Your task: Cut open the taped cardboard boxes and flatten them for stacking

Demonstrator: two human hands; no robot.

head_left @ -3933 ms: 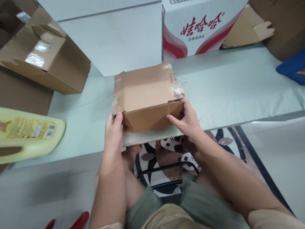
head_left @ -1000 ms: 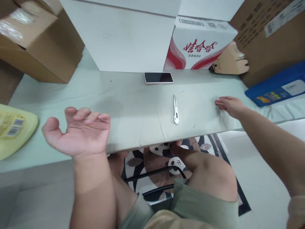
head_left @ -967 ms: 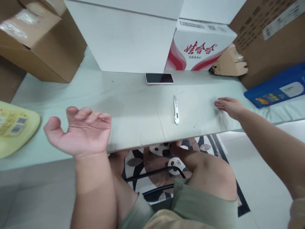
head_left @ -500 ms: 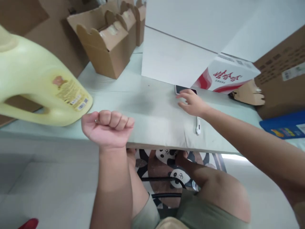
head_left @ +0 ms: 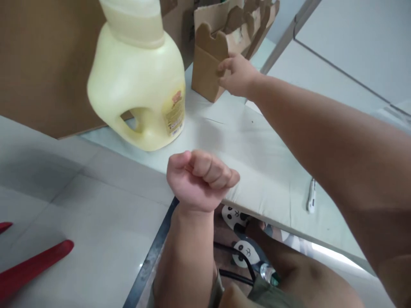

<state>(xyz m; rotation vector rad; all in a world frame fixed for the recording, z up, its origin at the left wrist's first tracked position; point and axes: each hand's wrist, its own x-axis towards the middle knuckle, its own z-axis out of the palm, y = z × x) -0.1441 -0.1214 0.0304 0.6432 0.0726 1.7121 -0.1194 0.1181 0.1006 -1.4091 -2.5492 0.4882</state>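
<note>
the right hand (head_left: 237, 76) is at the near corner of a brown cardboard box with scalloped upright flaps (head_left: 207, 70), which stands on the pale green cloth-covered counter (head_left: 272, 171); its fingers are bent, but whether they are clamped on the cardboard cannot be told; the left hand (head_left: 202, 180) is curled together into a fist by the front edge; a pale yellow plastic jug with a handle (head_left: 144, 81) stands near the box; a slim white utility knife (head_left: 311, 199) lies well apart from it
</note>
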